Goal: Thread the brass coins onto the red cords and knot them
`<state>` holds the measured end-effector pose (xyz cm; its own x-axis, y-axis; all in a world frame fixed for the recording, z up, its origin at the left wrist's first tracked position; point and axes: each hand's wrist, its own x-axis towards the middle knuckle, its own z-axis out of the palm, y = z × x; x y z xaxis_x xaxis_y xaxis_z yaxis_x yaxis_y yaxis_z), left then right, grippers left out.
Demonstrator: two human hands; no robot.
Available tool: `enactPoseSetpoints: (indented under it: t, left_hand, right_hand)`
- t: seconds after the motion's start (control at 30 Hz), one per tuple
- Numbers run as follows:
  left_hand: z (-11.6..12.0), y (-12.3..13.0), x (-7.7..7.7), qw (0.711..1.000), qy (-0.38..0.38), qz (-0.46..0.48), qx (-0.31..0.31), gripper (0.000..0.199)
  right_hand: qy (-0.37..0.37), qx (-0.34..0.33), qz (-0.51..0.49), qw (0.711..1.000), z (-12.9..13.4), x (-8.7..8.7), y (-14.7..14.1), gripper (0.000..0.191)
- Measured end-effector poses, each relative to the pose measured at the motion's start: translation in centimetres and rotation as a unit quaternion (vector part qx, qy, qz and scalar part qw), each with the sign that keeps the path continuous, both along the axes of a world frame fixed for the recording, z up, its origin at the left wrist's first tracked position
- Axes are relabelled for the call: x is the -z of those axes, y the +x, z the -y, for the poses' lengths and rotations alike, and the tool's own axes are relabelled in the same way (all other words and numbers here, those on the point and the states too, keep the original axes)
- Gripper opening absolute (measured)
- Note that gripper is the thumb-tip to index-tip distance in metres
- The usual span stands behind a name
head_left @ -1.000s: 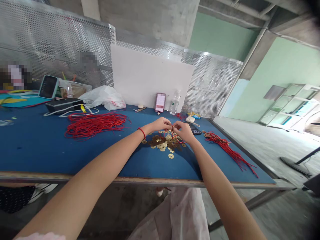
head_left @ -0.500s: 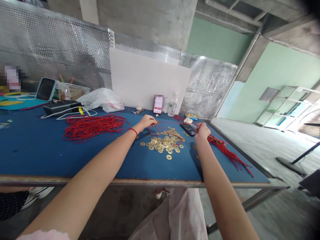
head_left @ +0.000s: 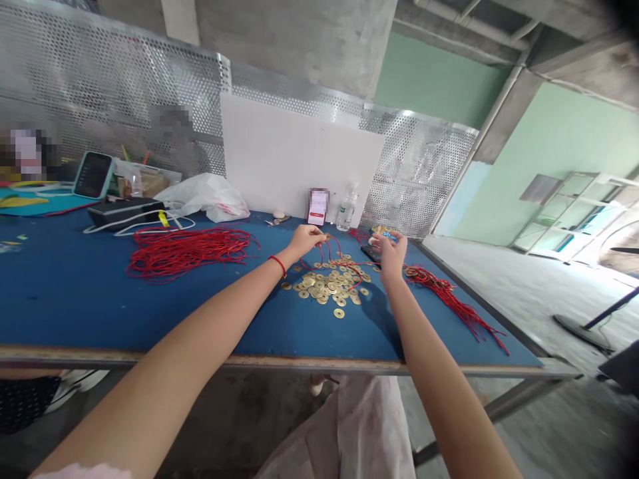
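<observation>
Left hand point(head_left: 304, 242), just right of frame centre: thumb and fingers pinched together on red cord point(head_left: 330, 250), with a small brownish piece at the fingertips, too small to identify. The cord drops from the pinch in loose loops, above and over the far side of the coins. A red wristband point(head_left: 278, 266) circles the wrist.

Right hand point(head_left: 392, 256), right of centre: raised, fingers bent, well apart from the left. I cannot make out whether it grips anything. A dark phone point(head_left: 370, 255) lies just beside it on the table; a blue-and-yellow packet point(head_left: 387, 234) shows behind the fingers.

Coins point(head_left: 322, 286): brass-coloured, holed, in a loose heap at centre, below and between the hands. One point(head_left: 339, 313) lies apart at the near edge of the heap.

Blue tabletop point(head_left: 190, 319) runs across the middle of the frame. Left of centre, a tangled red cord bundle point(head_left: 192, 253). At right, a bunch of red strands point(head_left: 452, 299), brownish pieces at its upper end.

Far edge: upright phone point(head_left: 318, 207) and clear bottle point(head_left: 345, 209) before a white board point(head_left: 299, 150); farther left, a white plastic bag point(head_left: 210, 197) and a black box point(head_left: 127, 214) with white cable.
</observation>
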<state>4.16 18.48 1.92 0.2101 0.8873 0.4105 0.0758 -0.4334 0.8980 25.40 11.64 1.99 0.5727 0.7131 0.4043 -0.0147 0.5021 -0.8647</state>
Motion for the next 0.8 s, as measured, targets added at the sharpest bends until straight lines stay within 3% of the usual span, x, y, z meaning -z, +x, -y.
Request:
enactPoseSetpoints:
  t: [0.07,0.13,0.23,0.4,0.47,0.53,0.67,0.8]
  left_hand:
    - [0.2,0.3,-0.1,1.000,-0.005,0.007,0.006,0.007]
    - [0.6,0.5,-0.4,1.000,-0.016,0.010,0.021,0.008]
    - [1.1,0.8,-0.7,0.998,-0.030,0.011,0.048,0.011]
    - [1.6,1.0,-0.9,0.996,-0.049,0.036,0.059,0.013]
    - [1.5,0.9,-0.8,0.992,-0.082,0.071,0.065,0.014]
    - [1.2,0.6,-0.8,0.983,-0.121,0.113,0.081,0.016]
    - [0.5,0.0,-0.7,0.970,-0.165,0.156,0.087,0.019]
    - [0.4,-0.2,-0.7,0.973,-0.169,0.143,0.065,0.018]
  right_hand:
    - [0.030,-0.045,0.126,0.991,0.2,0.3,-1.1,0.026]
    - [0.037,-0.096,0.247,0.964,0.4,0.7,-2.0,0.016]
    - [0.008,-0.186,0.347,0.919,0.8,0.9,-2.6,0.015]
    - [-0.108,-0.378,0.296,0.871,1.8,0.4,-2.8,0.027]
    - [-0.109,-0.415,0.231,0.873,2.1,0.0,-2.5,0.028]
    - [-0.081,-0.406,0.160,0.896,2.1,-0.4,-2.0,0.026]
    - [0.006,-0.302,0.067,0.951,2.0,-1.3,-0.3,0.030]
    - [0.064,-0.209,0.044,0.975,1.8,-1.7,1.8,0.039]
